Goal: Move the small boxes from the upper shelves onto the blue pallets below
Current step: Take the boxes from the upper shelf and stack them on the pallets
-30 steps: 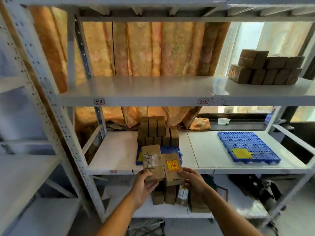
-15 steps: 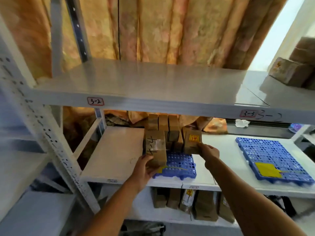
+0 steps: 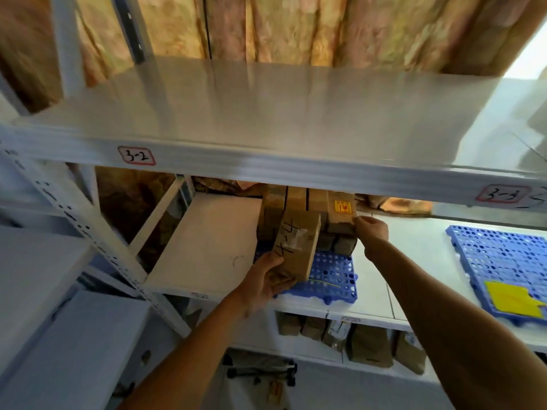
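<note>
My left hand (image 3: 263,281) is gripping a taped box (image 3: 297,247) tilted over the blue pallet (image 3: 331,276). My right hand (image 3: 371,232) is pinching a stickered box (image 3: 340,213) against the stacked boxes (image 3: 293,202) there.

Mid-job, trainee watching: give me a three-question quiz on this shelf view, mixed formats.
1. True or false: the left hand holds a box with handwriting over the near blue pallet.
2. Which pallet carries no boxes? A) near blue pallet B) far blue pallet
3. Fill in: the right hand has its grip on the box bearing a ___ sticker.

Key: 1 true; 2 B; 3 yellow.
</note>
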A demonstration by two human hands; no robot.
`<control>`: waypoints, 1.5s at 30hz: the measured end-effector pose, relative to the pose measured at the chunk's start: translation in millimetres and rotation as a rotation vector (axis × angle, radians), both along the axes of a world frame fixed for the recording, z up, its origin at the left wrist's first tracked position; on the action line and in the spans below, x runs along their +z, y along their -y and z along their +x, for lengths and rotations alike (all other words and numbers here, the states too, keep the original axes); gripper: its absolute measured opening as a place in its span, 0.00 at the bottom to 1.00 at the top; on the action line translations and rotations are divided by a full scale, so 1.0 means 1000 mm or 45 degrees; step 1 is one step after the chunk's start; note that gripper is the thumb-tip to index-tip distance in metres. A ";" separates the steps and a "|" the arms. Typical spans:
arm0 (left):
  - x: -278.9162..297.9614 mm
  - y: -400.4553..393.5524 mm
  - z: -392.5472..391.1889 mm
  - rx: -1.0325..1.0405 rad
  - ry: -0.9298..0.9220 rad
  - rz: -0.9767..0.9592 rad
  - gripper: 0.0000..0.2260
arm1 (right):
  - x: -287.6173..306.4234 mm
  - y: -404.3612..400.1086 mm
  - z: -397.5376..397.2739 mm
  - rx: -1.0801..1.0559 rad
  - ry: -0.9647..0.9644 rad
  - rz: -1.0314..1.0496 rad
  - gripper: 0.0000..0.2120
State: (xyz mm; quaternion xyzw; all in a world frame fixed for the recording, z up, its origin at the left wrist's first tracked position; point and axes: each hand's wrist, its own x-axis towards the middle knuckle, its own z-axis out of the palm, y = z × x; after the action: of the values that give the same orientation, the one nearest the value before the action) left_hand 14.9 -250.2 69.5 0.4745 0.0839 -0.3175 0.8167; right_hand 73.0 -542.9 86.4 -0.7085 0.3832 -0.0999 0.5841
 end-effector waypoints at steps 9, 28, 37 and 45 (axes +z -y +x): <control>0.011 0.092 -0.003 -0.074 0.264 0.209 0.20 | 0.022 0.004 -0.060 0.283 0.185 0.167 0.22; 0.049 0.113 0.025 0.642 1.238 1.023 0.06 | 0.042 0.045 0.018 0.134 0.124 0.206 0.18; 0.093 0.102 0.121 -0.700 1.628 1.887 0.35 | 0.041 0.020 0.027 0.186 0.060 0.289 0.13; 0.068 0.098 0.128 -0.508 1.766 1.832 0.30 | 0.035 0.030 0.025 0.352 -0.016 0.407 0.20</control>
State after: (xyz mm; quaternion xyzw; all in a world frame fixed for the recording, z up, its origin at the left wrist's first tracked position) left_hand 142.8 -348.7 137.7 0.9377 -0.3178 0.0229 0.1386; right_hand 97.5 -573.3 121.0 -0.6533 0.2967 0.0477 0.6949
